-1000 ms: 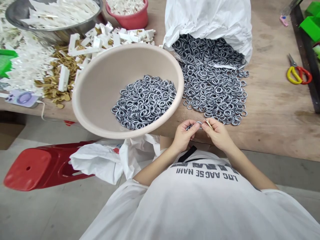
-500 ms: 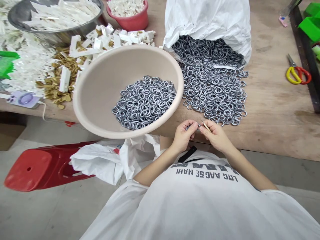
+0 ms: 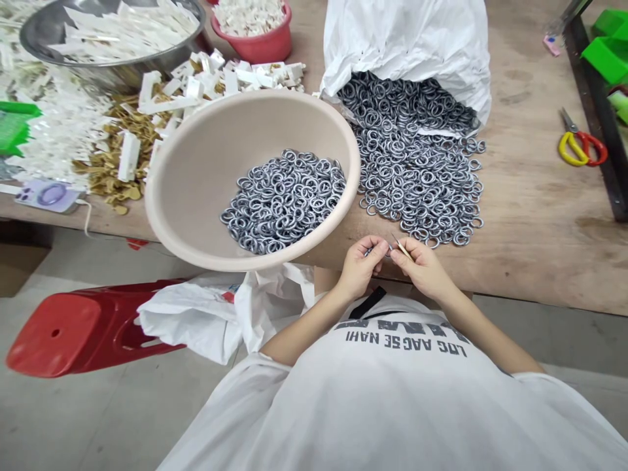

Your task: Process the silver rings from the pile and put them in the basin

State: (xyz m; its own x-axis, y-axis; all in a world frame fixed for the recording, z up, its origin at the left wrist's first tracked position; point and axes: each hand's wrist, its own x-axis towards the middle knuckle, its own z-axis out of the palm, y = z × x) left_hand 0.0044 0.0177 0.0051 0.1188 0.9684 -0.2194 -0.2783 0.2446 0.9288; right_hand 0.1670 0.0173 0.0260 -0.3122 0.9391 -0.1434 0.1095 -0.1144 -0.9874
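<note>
My left hand (image 3: 359, 266) is closed in a pinch on small silver metal rings at the table's near edge. My right hand (image 3: 422, 267) pinches a thin tan stick (image 3: 401, 246), its tip next to the rings in my left hand. Just beyond my hands lies a wide pile of silver rings (image 3: 419, 180) spilling from a white sack (image 3: 407, 39). To the left a beige bowl (image 3: 196, 170) overhangs the table edge and holds several more rings (image 3: 284, 199).
White plastic parts (image 3: 206, 75) and tan pieces (image 3: 115, 167) are heaped at the back left beside a steel basin (image 3: 112, 65) and a red bowl (image 3: 255, 36). Scissors (image 3: 581, 144) lie at the right. A phone (image 3: 46, 194) and a red stool (image 3: 88, 327) are at the left.
My hands have shifted slightly toward me and the ring between them has turned; it showed plainly a second ago and is mostly hidden by my fingers now.
</note>
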